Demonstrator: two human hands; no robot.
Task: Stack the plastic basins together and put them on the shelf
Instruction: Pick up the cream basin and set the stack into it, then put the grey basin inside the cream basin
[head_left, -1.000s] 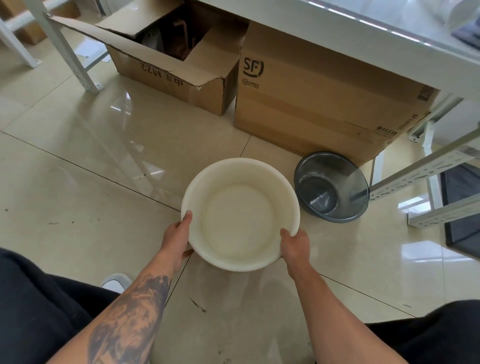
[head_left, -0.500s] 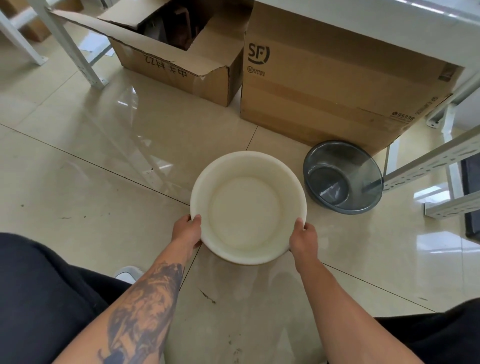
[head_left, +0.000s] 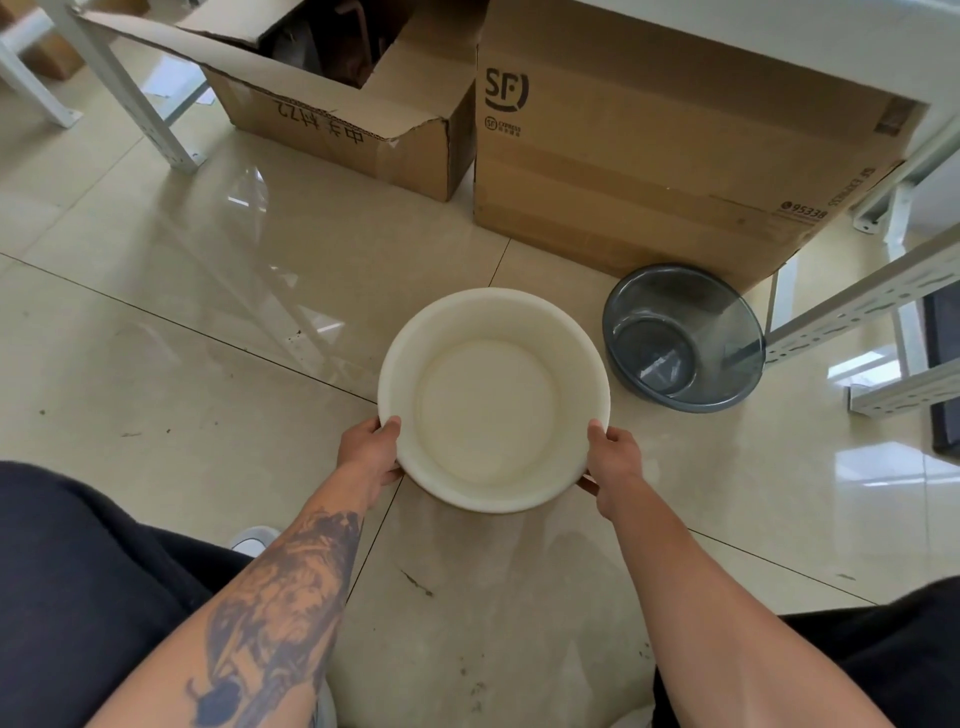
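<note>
A white plastic basin (head_left: 493, 400) is held by its near rim, the left hand (head_left: 370, 451) clamped on the left side and the right hand (head_left: 612, 457) clamped on the right, thumbs over the edge. A grey translucent basin (head_left: 683, 338) is seen just right of the white basin, on the tiled floor (head_left: 156, 338), against a sealed SF cardboard box (head_left: 675, 145). An open cardboard box (head_left: 337, 93) stands beyond the white basin, to its left.
</note>
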